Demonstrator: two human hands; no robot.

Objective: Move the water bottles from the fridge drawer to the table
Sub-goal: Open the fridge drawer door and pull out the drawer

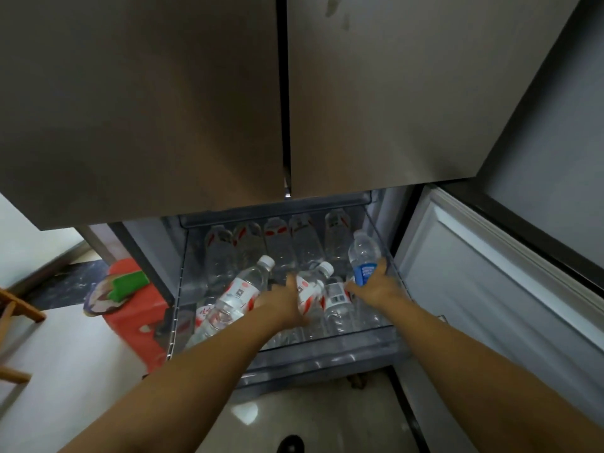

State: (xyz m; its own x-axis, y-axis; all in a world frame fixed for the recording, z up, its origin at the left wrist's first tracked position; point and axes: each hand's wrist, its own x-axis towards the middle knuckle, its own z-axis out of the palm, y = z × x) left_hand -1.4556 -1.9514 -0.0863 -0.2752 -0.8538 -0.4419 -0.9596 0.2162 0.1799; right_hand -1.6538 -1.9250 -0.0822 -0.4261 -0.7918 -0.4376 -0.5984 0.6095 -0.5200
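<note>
Clear plastic water bottles (287, 253) crowd the pulled-out transparent fridge drawer (387, 256). Left hand (281, 305) grips two red-labelled bottles (240, 294), caps pointing away; right hand (376, 287) holds a blue-labelled bottle (363, 256), near upright. Remaining ones lie lengthwise beyond both hands.

You are facing two closed grey fridge doors (281, 93) filling the upper view. A pale glossy floor (313, 420) is catching a light reflection near you. At left, a red stool (137, 322) is carrying a green item (127, 284), with wooden furniture (16, 308) showing at the far-left edge.
</note>
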